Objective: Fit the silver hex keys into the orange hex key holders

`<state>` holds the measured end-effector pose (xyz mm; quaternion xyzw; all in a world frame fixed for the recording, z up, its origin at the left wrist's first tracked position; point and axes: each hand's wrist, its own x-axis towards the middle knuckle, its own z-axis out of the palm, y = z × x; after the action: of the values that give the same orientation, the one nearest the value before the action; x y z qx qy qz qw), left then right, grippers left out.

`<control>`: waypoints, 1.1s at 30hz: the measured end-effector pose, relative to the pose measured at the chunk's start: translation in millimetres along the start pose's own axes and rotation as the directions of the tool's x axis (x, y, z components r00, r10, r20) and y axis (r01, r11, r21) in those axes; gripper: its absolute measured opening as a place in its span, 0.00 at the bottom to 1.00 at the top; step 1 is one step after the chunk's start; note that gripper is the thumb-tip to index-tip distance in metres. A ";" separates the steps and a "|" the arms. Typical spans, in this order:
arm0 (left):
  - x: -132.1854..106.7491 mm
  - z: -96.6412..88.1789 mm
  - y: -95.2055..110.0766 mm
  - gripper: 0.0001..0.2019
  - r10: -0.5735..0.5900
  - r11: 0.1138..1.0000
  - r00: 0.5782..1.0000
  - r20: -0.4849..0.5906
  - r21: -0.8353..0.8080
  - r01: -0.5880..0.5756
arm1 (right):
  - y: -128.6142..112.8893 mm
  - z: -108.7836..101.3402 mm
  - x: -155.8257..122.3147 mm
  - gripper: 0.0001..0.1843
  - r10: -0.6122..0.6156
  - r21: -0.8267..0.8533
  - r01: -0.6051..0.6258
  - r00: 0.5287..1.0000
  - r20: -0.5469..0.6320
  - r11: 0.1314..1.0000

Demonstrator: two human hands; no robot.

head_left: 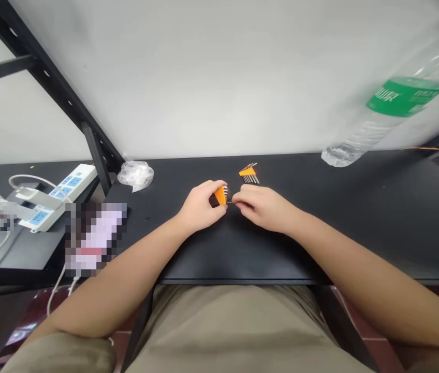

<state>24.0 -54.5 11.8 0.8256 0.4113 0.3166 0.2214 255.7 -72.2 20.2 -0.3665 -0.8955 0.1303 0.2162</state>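
My left hand (200, 204) is closed round an orange holder with hex keys (220, 196), held just above the black table (359, 217). My right hand (262, 206) pinches at the metal key ends sticking out of that holder, fingertips pressed together. A second orange hex key set (249, 173) lies on the table a little behind both hands, untouched.
A clear plastic bottle with a green label (394, 103) stands at the back right. A crumpled clear plastic bag (136, 174) lies at the back left beside a black frame post (97, 155). A white power strip (58, 197) with cables sits on the lower surface to the left.
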 end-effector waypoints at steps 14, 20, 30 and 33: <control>1.0 -3.7 2.9 0.22 -0.042 0.999 0.999 -0.017 -0.006 0.042 | -1.8 -14.3 0.7 0.11 -0.009 0.135 0.023 0.995 -0.104 0.991; 0.7 -3.5 3.2 0.21 -0.040 0.999 0.999 -0.009 -0.016 0.040 | -2.8 -19.1 -0.9 0.11 -0.024 0.158 0.039 0.995 -0.097 0.987; 0.6 -4.4 1.6 0.22 -0.029 1.000 1.000 0.000 0.009 0.029 | -2.9 -19.5 -1.3 0.12 -0.037 0.135 0.051 0.994 -0.103 0.989; 0.7 -4.3 2.4 0.21 -0.035 0.999 0.999 -0.001 0.008 0.035 | -2.3 -19.8 -1.6 0.12 -0.038 0.131 0.051 0.995 -0.097 0.990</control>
<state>22.6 -54.7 16.5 0.8191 0.4270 0.3113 0.2234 264.9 -73.5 37.9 -0.3371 -0.8815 0.1674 0.2851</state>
